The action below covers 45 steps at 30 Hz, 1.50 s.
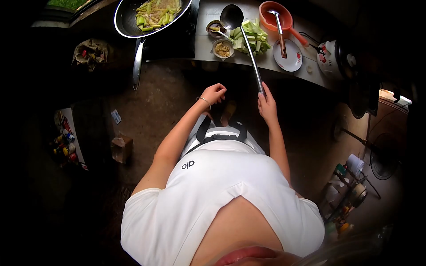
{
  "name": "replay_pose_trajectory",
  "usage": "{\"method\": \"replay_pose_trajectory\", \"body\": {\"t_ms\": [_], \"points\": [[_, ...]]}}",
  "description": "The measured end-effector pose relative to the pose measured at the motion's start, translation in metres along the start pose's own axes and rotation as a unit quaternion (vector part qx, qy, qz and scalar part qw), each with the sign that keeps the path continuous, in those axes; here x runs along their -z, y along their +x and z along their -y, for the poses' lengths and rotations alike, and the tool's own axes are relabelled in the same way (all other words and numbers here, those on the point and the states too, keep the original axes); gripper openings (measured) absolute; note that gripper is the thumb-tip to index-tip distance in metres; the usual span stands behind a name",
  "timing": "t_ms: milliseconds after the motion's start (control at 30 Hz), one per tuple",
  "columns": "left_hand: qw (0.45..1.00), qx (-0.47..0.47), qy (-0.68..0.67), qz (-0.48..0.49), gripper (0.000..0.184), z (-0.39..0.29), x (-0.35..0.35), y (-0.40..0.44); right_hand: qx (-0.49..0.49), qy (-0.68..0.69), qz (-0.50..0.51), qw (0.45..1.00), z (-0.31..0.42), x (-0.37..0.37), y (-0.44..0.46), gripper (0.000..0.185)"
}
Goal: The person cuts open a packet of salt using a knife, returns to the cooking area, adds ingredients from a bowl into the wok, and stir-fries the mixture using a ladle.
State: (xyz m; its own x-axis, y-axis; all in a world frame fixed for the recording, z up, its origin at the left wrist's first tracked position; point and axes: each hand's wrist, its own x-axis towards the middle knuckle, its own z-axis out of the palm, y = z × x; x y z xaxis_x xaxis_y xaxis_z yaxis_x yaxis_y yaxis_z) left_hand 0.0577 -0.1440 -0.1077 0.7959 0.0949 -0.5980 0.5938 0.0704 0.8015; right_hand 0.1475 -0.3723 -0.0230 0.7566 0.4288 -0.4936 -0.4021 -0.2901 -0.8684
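My right hand (267, 106) is wrapped round the ridged handle of a long metal ladle (231, 17), whose dark bowl hangs over the counter beside chopped green vegetables (250, 39). My left hand (214, 94), with a bracelet at the wrist, is in front of my body below the counter edge, its fingers curled in; nothing shows in them. At the upper left, a frying pan (128, 27) holds green pieces in liquid, its handle pointing towards me. Two small bowls, one dark (216, 29) and one with chopped bits (222, 48), stand left of the vegetables.
An orange dipper (270, 9) with a utensil across it and a floral plate (293, 62) are on the counter (204, 48). A floral-patterned pot (329, 62) stands at its right end. Shelves with bottles are at lower right; a small box (122, 148) is on the left.
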Motion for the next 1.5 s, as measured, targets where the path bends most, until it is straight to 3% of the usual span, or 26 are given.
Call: {"method": "replay_pose_trajectory", "body": {"t_ms": [67,167,400,467,533,633,733,867,1067,1233,1367,1500], "points": [[1.000,0.004,0.000,-0.003,0.017,-0.002,0.000,-0.002,-0.004,-0.006,-0.003,1.000,0.002,0.002,0.000,0.049],[1.000,0.004,0.007,0.001,0.017,0.001,-0.003,-0.005,0.066,-0.284,-0.069,0.954,0.017,-0.001,-0.005,0.047],[1.000,0.007,0.000,-0.001,0.018,0.001,-0.004,-0.009,0.219,-0.426,-0.102,0.872,0.006,-0.025,0.012,0.048],[1.000,0.005,-0.003,-0.004,0.018,0.003,-0.003,-0.012,0.228,-0.431,-0.103,0.867,0.008,-0.031,0.011,0.048],[1.000,-0.005,0.008,-0.008,0.019,0.004,-0.002,-0.014,0.160,-0.449,-0.083,0.875,0.011,-0.036,0.009,0.047],[1.000,0.003,0.002,-0.011,0.019,0.005,0.001,-0.016,0.214,-0.472,-0.106,0.849,0.002,-0.044,0.011,0.051],[1.000,0.001,-0.005,-0.012,0.019,0.006,0.002,-0.018,0.202,-0.490,-0.100,0.842,-0.002,-0.053,0.012,0.053],[1.000,-0.002,-0.006,-0.005,0.020,0.006,0.003,-0.017,0.210,-0.454,-0.089,0.861,-0.003,-0.061,0.009,0.053],[0.981,0.035,-0.186,0.044,0.028,-0.015,0.010,0.016,0.170,-0.493,-0.085,0.849,0.001,-0.077,-0.002,0.053],[0.975,0.031,-0.221,-0.012,0.035,-0.044,0.022,0.063,0.189,-0.443,-0.082,0.873,-0.007,-0.084,-0.001,0.054],[0.971,0.059,-0.231,-0.032,0.024,-0.063,0.027,0.095,0.184,-0.434,-0.080,0.878,-0.011,-0.089,-0.002,0.055],[0.958,0.095,-0.265,-0.049,0.027,-0.073,0.024,0.112,0.171,-0.403,-0.077,0.896,-0.015,-0.097,-0.002,0.055]]}}
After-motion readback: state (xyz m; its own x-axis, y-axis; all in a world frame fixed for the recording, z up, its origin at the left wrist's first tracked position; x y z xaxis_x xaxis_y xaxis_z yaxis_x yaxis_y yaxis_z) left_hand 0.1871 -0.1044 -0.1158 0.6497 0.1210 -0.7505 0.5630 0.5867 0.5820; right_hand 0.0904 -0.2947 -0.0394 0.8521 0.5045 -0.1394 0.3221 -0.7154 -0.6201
